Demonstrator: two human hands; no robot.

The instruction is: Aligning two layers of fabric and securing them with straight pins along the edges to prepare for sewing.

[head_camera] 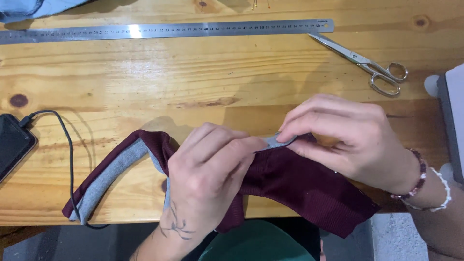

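Both hands pinch the maroon fabric (290, 181) with grey strip (278, 141) at the tabletop's (193, 82) near edge: left hand (208, 169), right hand (343, 140). Ruler (164, 31) and scissors (367, 63) lie along the far edge; phone (12, 145) and cable (67, 145) sit left.

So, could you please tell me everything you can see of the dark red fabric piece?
The dark red fabric piece looks like ribbed knit, edged with a grey band. It lies crumpled at the near edge of the wooden table, partly hanging over. The left hand and right hand pinch its grey edge together at the middle. A black cable crosses its left end.
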